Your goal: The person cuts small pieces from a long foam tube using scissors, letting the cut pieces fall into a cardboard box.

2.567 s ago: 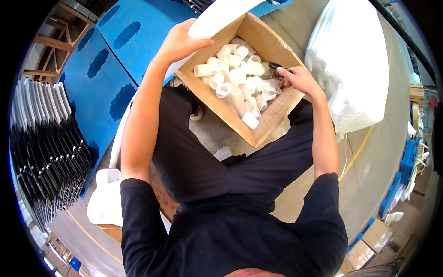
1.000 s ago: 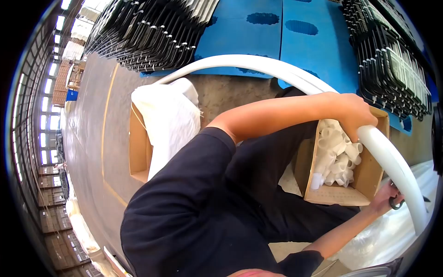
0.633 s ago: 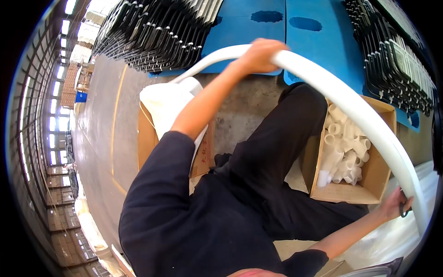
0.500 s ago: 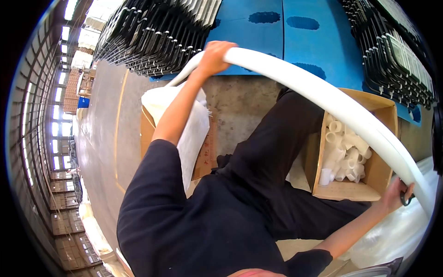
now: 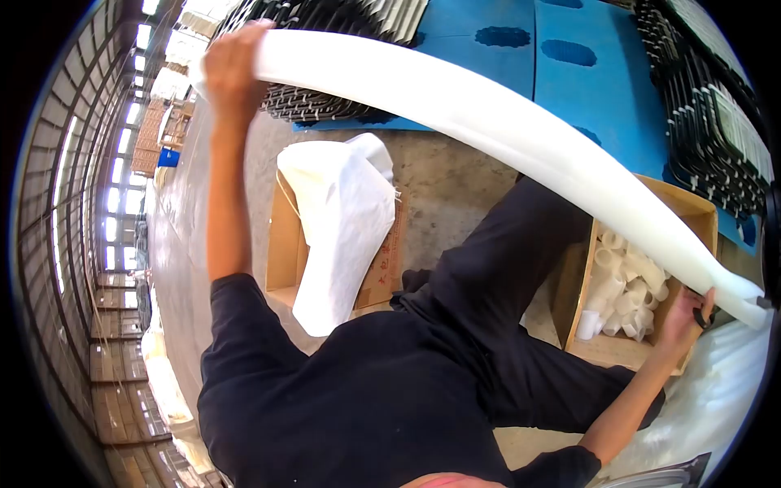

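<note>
A long white tube [image 5: 455, 98], bent in an arc, stretches across the view from upper left to lower right. My left hand [image 5: 234, 71] is closed around it near its far left end, with the arm stretched out. At the right, my right hand [image 5: 682, 319] grips the lower edge of the tube, close to where it narrows and folds. A small black curved thing [image 5: 701, 318] shows at my right fingers; its kind is unclear. Below the tube stands a cardboard box [image 5: 582, 301] holding several short white tube pieces [image 5: 622, 281].
Stacked black metal frames [image 5: 317, 102] stand at upper left, with more black frames [image 5: 704, 138] at upper right, by blue plastic pallets [image 5: 602, 89]. White sheeting [image 5: 346, 203] drapes over another cardboard box [image 5: 281, 244]. Clear plastic film [image 5: 691, 407] lies at lower right.
My left hand has moved up and to the left with the tube, which now reaches farther left. My right hand has shifted slightly left and up in view. The whole view has turned a little.
</note>
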{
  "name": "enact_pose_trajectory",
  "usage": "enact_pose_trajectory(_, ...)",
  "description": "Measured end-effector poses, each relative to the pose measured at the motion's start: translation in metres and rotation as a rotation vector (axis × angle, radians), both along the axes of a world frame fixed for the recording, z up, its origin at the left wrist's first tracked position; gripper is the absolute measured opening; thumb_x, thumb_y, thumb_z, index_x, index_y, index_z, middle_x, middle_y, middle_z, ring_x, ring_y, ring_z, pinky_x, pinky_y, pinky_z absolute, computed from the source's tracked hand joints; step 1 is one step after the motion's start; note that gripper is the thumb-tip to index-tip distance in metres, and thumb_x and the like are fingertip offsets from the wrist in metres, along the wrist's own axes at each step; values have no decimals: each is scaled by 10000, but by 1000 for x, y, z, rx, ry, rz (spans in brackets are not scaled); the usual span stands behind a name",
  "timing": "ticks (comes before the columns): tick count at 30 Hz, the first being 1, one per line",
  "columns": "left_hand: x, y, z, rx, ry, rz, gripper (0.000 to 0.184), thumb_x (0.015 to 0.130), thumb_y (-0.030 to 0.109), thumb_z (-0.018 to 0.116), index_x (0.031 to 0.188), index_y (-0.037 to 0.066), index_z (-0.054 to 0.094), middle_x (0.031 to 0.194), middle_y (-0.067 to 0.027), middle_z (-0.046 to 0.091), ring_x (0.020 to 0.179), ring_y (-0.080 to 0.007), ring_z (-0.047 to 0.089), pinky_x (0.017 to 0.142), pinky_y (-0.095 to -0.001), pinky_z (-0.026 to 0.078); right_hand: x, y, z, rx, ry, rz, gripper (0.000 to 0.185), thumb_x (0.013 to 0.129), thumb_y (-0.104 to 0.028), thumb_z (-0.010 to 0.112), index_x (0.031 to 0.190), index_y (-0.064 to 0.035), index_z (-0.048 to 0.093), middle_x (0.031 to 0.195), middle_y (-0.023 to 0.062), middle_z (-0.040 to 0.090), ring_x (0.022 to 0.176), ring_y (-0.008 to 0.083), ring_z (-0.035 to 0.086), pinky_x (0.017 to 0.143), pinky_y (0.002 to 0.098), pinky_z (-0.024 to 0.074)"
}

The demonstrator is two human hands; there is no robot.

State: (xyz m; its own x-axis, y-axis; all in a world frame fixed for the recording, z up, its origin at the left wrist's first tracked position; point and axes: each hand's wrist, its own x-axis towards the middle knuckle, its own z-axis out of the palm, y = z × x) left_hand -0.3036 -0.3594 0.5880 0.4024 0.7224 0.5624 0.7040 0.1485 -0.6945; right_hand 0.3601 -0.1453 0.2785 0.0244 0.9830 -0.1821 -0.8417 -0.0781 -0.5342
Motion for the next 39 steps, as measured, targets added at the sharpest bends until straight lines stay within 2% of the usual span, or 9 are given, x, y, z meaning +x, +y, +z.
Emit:
enact_pose_trajectory(2, -8, 10, -61, -174, -184, 159, 605, 685, -63, 594, 1248, 154, 555, 1181, -38, 617, 1136, -235, 560, 1004, -418, 384, -5, -9, -2, -14, -126, 35, 403, 949, -132, 584, 1279, 74, 483, 1283, 159, 550, 1219, 241, 495, 1110, 385, 353)
enact_pose_trajectory(5, -4, 71, -151, -340, -378, 339, 658, 719, -52, 574, 1341, 151, 498, 1357, -82, 513, 1286, -256, 463, 1100, -523, 261, 2, -22, -48, -60, -463, -131, 157, 878, -91, 688, 971, 36, 677, 958, 48, 634, 877, 136, 569, 866, 309, 494)
enact_pose_trajectory(7, 7, 109, -172, -430, -516, 344, 695, 723, -45, 578, 1382, 143, 462, 1428, -106, 456, 1318, -277, 434, 1096, -573, 228, -59, -25, 1, -67, -256, -197, 361, 799, -17, 755, 1127, 15, 608, 1047, 52, 630, 912, 152, 596, 849, 306, 481)
enact_pose_trajectory(12, 288, 195, -175, -845, -855, -616, 805, 640, 144, 723, 1388, 91, 431, 1409, -189, 454, 1313, -349, 421, 1103, -454, 263, -64, -14, -2, 85, -287, -281, 426, 778, -19, 762, 1144, -54, 546, 1007, 23, 618, 849, 116, 585, 732, 264, 478)
enact_pose_trajectory(16, 417, 222, -226, -794, -892, -847, 770, 708, 281, 729, 1388, 98, 417, 1352, -188, 503, 1233, -344, 495, 1041, -459, 366, -70, -24, 11, 63, -464, -273, 409, 796, -33, 758, 1144, -28, 544, 1006, 16, 619, 848, 112, 580, 745, 252, 473)
enact_pose_trajectory(18, 434, 236, -223, -1179, -926, -558, 764, 720, 263, 705, 1409, 146, 394, 1269, -163, 573, 1103, -352, 582, 933, -424, 467, -60, -23, 11, 35, -445, -252, 381, 806, -38, 756, 1127, -23, 550, 970, 32, 627, 804, 121, 588, 729, 276, 484)
enact_pose_trajectory(21, 399, 265, -241, -1163, -804, -777, 706, 713, 225, 677, 1375, 176, 438, 1177, -131, 626, 989, -347, 626, 840, -405, 515, -28, -16, 0, -28, -349, -249, 345, 811, -51, 759, 1088, -27, 555, 932, 39, 633, 780, 128, 593, 726, 286, 491)
enact_pose_trajectory(33, 368, 286, -288, -1421, -828, -729, 667, 658, 212, 711, 1274, 110, 476, 1084, -151, 647, 1014, -366, 605, 872, -434, 477, -1, -23, -26, -84, -802, -219, 426, 715, -33, 841, 993, -37, 518, 830, -9, 572, 748, 80, 565, 698, 223, 467)
enact_pose_trajectory(39, 416, 302, -301, -1501, -964, -682, 641, 731, 486, 746, 1174, 65, 552, 966, -204, 671, 915, -378, 639, 798, -448, 497, -15, -17, -27, -92, -875, -164, 411, 729, -51, 836, 988, -27, 518, 801, -9, 573, 711, 83, 564, 645, 217, 470)
